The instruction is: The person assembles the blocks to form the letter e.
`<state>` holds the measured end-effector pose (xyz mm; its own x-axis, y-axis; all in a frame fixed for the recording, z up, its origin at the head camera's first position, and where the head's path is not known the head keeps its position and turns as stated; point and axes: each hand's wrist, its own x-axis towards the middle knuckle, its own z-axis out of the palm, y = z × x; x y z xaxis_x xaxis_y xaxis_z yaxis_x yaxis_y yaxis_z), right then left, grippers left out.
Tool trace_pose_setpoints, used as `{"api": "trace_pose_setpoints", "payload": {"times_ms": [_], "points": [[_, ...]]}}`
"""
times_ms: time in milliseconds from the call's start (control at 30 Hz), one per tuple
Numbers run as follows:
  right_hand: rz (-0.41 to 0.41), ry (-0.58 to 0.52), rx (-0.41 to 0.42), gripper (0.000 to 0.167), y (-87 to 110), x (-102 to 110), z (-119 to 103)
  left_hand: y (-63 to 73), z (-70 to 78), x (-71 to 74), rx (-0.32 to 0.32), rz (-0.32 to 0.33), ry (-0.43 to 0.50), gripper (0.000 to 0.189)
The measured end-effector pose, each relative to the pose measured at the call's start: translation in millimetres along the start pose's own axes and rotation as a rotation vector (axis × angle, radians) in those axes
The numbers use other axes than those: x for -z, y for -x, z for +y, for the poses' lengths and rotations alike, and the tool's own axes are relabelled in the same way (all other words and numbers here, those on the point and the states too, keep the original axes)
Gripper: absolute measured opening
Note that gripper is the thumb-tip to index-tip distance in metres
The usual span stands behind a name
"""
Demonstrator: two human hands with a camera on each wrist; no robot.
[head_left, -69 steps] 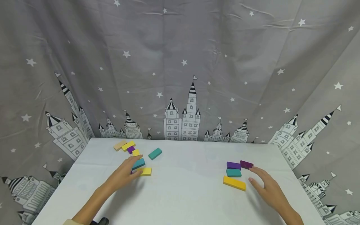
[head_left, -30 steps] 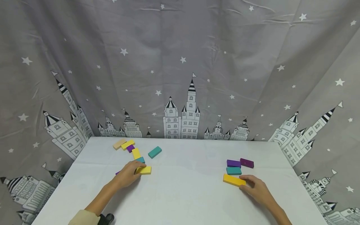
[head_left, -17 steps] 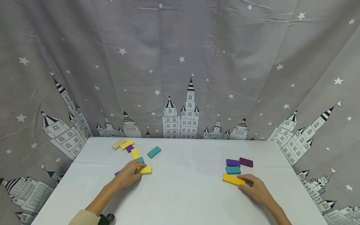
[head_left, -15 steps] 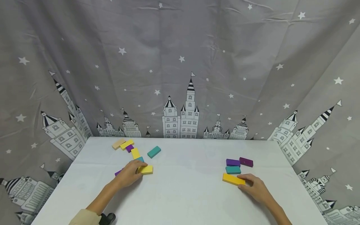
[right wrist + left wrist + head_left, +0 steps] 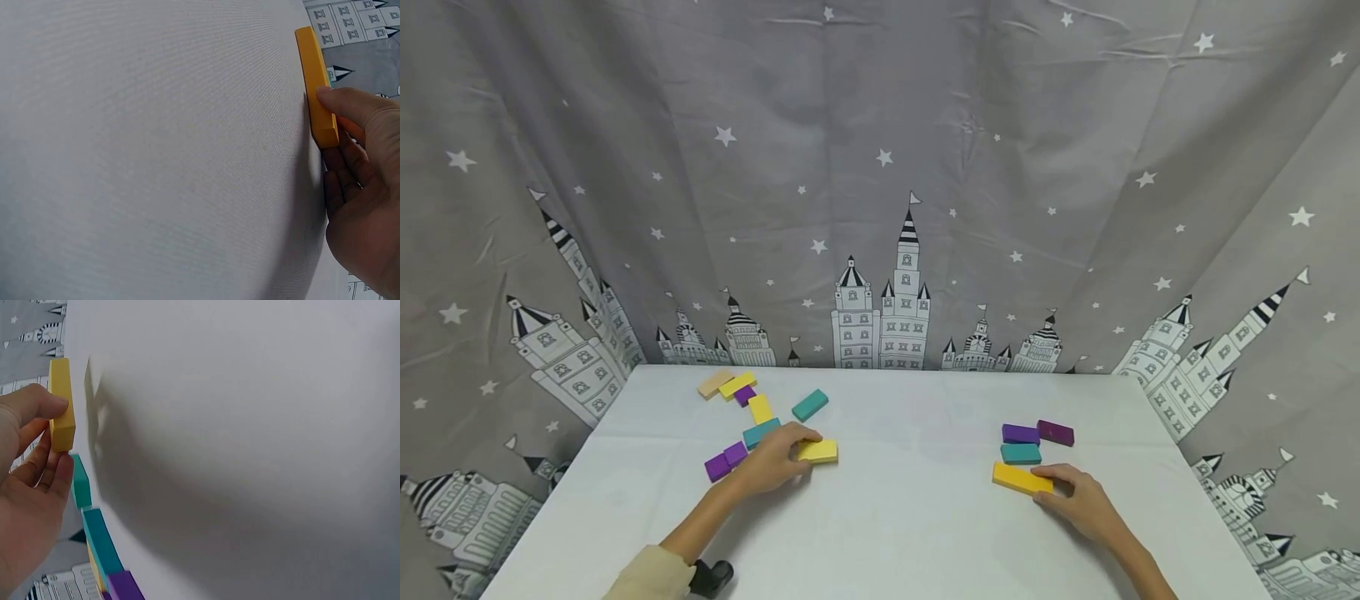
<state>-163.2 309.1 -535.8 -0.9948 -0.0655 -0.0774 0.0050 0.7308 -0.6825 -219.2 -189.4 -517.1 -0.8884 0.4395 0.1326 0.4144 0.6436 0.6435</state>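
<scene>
My left hand (image 5: 777, 460) pinches a pale yellow block (image 5: 820, 452) by its left end, between thumb and fingers. In the left wrist view this yellow block (image 5: 62, 406) stands off the white surface, its shadow apart from it. On the right, my right hand (image 5: 1084, 500) grips the near end of an orange-yellow block (image 5: 1021, 478). The right wrist view has the thumb on that orange-yellow block (image 5: 317, 87), which lies at or close to the tabletop. Just behind it are a teal block (image 5: 1021, 454), a violet block (image 5: 1021, 434) and a dark purple block (image 5: 1056, 433).
Beside the left hand lie a teal block (image 5: 762, 433) and two purple blocks (image 5: 718, 467). Farther back are yellow blocks (image 5: 760, 408), a small purple block (image 5: 744, 396), a tan block (image 5: 714, 384) and another teal block (image 5: 810, 405). A patterned grey curtain (image 5: 880, 208) hangs behind the white table (image 5: 910, 517).
Both hands have come down and taken hold of blocks. Most recently the left hand has carried its yellow block rightward, uncovering the teal and purple blocks. The right hand has lately stayed still.
</scene>
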Motion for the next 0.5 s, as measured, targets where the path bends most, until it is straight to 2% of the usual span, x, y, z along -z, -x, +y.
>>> {"api": "trace_pose_setpoints", "payload": {"times_ms": [267,500], "points": [[-0.02,0.004,-0.025,0.037,1.3,1,-1,-11.5,15.5,-17.5,-0.012,-0.056,0.06,0.036],[-0.018,-0.003,-0.009,0.038,0.1,4,-4,-21.0,25.3,-34.2,-0.034,-0.091,0.08,0.036]]}}
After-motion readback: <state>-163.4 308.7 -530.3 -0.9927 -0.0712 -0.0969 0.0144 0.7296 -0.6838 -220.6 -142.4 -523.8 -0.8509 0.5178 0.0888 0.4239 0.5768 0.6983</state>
